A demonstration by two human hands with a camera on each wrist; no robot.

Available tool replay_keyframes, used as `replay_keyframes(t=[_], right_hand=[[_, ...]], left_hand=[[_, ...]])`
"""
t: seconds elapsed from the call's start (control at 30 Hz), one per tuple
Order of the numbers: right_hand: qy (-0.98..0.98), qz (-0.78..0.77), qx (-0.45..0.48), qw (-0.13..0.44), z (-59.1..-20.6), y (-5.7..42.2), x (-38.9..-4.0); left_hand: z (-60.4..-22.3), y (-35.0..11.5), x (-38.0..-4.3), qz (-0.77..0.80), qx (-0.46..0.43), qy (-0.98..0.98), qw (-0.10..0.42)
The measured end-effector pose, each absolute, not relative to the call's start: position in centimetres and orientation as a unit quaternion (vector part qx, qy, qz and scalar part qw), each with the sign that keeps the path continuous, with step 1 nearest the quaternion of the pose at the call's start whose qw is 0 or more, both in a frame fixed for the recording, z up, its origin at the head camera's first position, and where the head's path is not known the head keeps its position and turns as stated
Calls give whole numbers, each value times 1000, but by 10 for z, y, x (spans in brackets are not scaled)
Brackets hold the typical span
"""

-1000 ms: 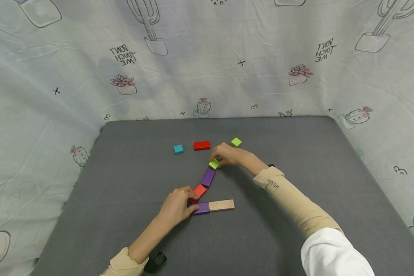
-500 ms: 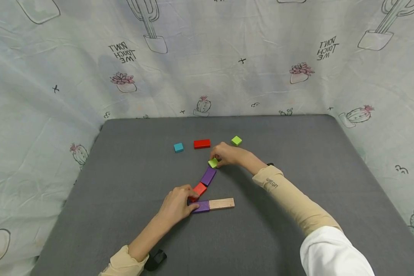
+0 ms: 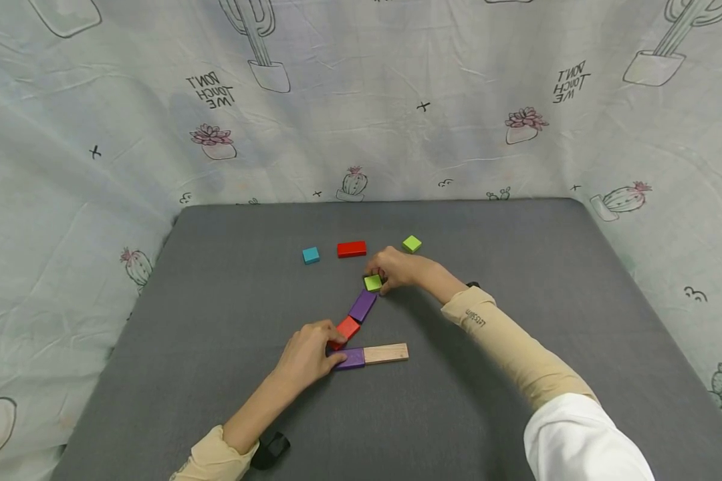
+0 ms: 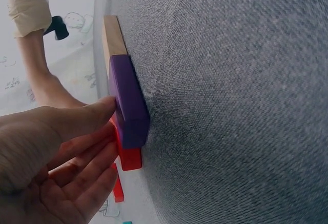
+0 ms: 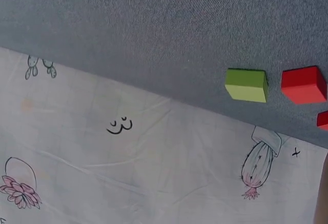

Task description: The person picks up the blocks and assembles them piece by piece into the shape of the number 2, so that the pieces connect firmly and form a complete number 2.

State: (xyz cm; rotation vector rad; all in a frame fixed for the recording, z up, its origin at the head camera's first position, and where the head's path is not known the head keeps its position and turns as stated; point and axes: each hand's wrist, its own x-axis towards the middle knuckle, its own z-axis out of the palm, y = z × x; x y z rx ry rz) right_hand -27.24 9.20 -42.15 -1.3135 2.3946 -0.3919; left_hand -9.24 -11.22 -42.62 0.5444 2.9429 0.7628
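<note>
Turned slightly from a second ago, the green block (image 3: pixel 373 282) is pinched in the person's right hand (image 3: pixel 400 268) just beyond a purple block (image 3: pixel 363 306); I note the left hand (image 3: pixel 307 349), fingers loosely extended, touching the nearer purple block (image 3: pixel 353 359) and a red block (image 3: pixel 348 327); a wooden block (image 3: pixel 386 353) abuts the former.

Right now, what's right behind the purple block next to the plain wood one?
Behind that purple block: a red block, then another purple block and a green block. The left hand hides part of the red one, and I can't tell whether the nearest two touch.
</note>
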Motion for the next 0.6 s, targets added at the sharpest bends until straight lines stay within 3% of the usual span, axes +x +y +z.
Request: replay_keyframes(t=[0.6], right_hand=[[838,-144,-492,188,-419,93,-269]], left_hand=[[-426,-113,-94,246,173,953,38]])
